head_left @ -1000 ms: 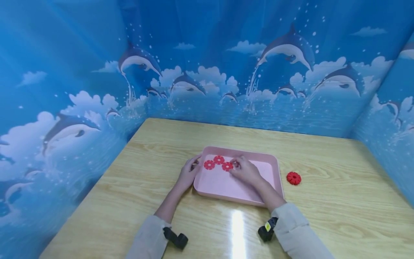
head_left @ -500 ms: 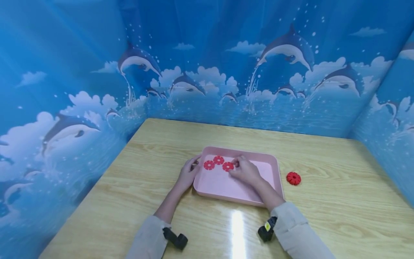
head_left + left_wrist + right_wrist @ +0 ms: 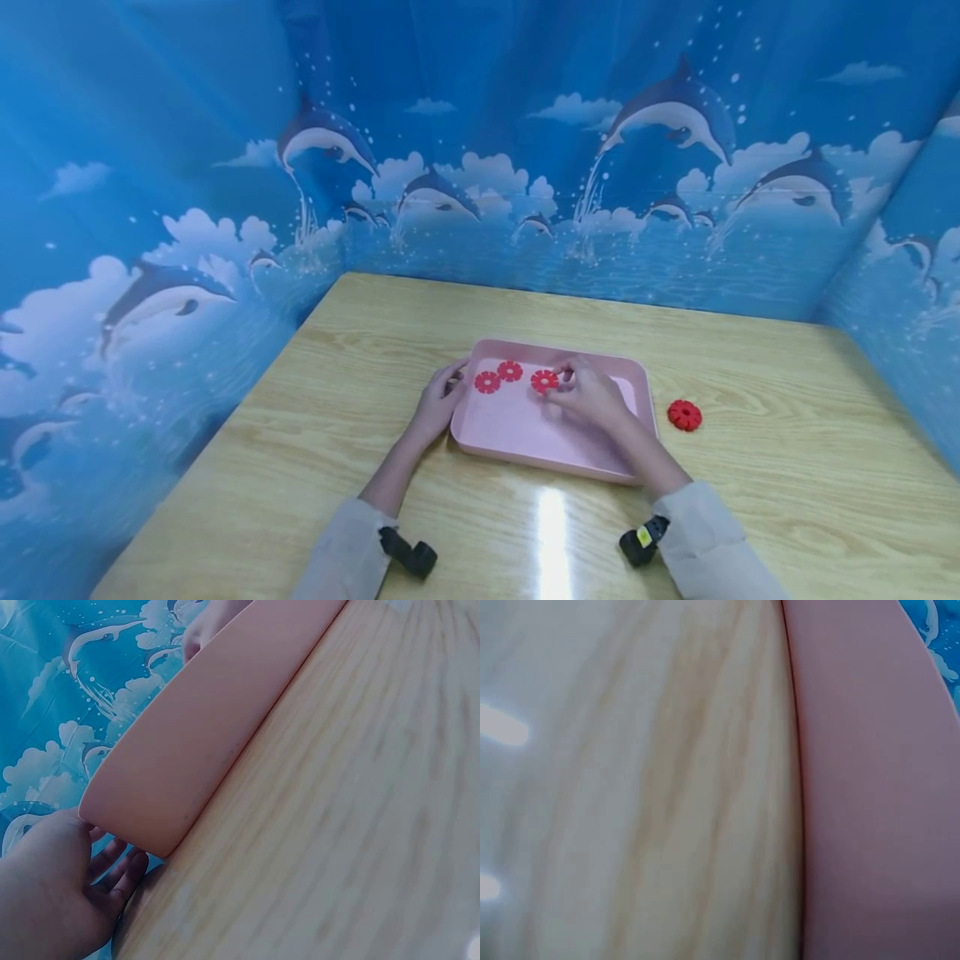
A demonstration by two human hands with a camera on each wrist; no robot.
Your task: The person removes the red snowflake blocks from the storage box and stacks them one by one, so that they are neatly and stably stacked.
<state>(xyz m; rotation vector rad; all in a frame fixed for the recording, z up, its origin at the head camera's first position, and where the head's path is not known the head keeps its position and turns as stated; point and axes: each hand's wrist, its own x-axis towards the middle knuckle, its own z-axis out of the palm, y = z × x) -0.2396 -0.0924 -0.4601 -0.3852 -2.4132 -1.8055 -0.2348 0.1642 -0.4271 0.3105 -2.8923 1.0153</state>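
tray [image 3: 510, 423]: smooth plastic | table [image 3: 780, 417]: glossy wood-grain | discs [image 3: 480, 383]: seemingly matt plastic

Your right forearm [image 3: 651, 458] is hiding the near right corner of the pink rectangular plastic tray [image 3: 517, 425]; both wrist views cut this tray.

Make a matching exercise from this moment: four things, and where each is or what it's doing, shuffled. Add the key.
Things
1. left hand
2. right hand
3. thick red ring
4. dolphin backdrop

Places and states
A. holds a red disc within the pink tray
B. hangs behind the table
C. touches the tray's left end
D. lies on the table, right of the tray

Pairs: 1-C, 2-A, 3-D, 4-B
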